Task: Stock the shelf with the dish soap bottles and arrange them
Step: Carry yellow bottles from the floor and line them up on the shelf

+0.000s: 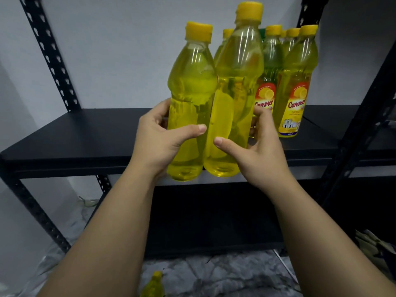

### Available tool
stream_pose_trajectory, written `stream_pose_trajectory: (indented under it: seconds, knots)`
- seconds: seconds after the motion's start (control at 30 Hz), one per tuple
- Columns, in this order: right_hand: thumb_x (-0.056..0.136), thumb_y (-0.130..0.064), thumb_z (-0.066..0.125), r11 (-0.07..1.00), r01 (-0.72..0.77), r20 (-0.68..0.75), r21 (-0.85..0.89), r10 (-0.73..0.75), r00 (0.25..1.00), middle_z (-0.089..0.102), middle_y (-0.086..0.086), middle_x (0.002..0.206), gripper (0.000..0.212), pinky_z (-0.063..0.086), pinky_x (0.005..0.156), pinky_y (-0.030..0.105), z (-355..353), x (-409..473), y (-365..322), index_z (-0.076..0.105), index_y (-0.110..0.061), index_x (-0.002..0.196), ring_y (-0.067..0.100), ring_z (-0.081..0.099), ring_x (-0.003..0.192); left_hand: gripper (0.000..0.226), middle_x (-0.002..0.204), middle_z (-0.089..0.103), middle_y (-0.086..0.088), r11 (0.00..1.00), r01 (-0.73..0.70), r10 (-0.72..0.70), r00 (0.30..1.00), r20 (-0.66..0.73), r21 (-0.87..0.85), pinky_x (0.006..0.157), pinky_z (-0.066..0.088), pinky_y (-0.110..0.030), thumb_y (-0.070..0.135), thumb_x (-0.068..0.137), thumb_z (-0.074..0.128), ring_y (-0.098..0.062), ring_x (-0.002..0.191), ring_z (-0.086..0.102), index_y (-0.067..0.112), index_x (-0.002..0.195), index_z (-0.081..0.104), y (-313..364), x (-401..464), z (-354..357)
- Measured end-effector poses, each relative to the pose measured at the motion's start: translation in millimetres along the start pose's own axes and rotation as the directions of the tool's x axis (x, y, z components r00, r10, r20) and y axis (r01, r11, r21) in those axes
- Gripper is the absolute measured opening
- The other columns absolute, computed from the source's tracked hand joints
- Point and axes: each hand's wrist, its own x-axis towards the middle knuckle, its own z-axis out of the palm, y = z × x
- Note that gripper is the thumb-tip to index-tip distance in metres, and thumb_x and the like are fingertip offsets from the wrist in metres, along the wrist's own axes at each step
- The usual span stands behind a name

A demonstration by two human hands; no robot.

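Your left hand (158, 133) grips the left bottle (190, 99), your right hand (255, 146) the right bottle (237, 86), touching, above the black shelf (85, 136) near edge | stocked bottles (293, 86) stand far right behind | another bottle (154, 285) lies below on the floor | grey wall (128, 50) beyond.

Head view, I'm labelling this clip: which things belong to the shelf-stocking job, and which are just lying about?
Part of the job:
- two clear plastic bottles of yellow dish soap, one in the left hand at, one in the right hand at
- labelled yellow bottles already standing at the back
- black metal shelf
- yellow bottle on the floor, probably waiting

Lying about:
- crumpled plastic sheeting on the floor
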Motion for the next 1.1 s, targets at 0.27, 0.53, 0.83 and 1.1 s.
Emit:
stream_pose_trajectory:
  seconds: [0.27,0.53,0.83,1.1]
  knots:
    - [0.084,-0.036,0.085,0.999,0.047,0.024,-0.020,-0.047,0.999,0.057,-0.013,0.138,0.082,0.056,0.098,0.031,1.4,31.0,-2.7,0.037,-0.024,0.150,0.000,0.058,0.123,0.047,0.108,0.080,-0.005,0.999,-0.046,0.047,0.996,-0.078,0.011,0.085,0.064,-0.055,0.024,0.072,0.095,-0.029,0.101,0.078,0.025,0.115,0.077,2.6,19.7,6.8]
    - [0.084,-0.041,0.084,0.993,0.049,0.030,-0.111,-0.046,0.998,0.049,-0.005,0.149,0.090,0.050,0.107,0.046,6.7,47.8,20.0,0.032,-0.021,0.155,0.013,0.050,0.136,0.042,0.107,0.080,-0.006,1.000,-0.017,0.018,0.991,-0.136,0.012,0.087,0.063,-0.057,0.024,0.074,0.092,-0.029,0.101,0.077,0.024,0.113,0.077,-12.6,32.4,11.1]
    - [0.086,-0.041,0.082,0.990,0.007,0.114,-0.141,0.009,0.993,0.043,-0.008,0.154,0.093,0.046,0.112,0.044,26.3,64.1,46.2,0.025,-0.024,0.158,0.012,0.043,0.141,0.042,0.104,0.071,0.022,0.965,0.085,-0.018,0.965,-0.260,0.249,0.074,0.055,-0.021,0.053,0.076,0.080,0.011,0.088,0.068,0.045,0.111,0.059,-33.6,67.4,7.2]
    - [0.072,-0.041,0.087,0.957,-0.087,0.023,-0.275,0.097,0.995,0.047,0.000,0.148,0.112,0.051,0.105,0.049,56.0,91.1,63.5,0.017,-0.025,0.157,0.026,0.049,0.133,0.051,0.093,0.068,0.021,0.917,0.079,0.072,0.931,-0.357,0.391,0.069,0.051,-0.021,0.073,0.068,0.073,0.005,0.086,0.066,0.040,0.104,0.059,-44.3,78.3,11.7]
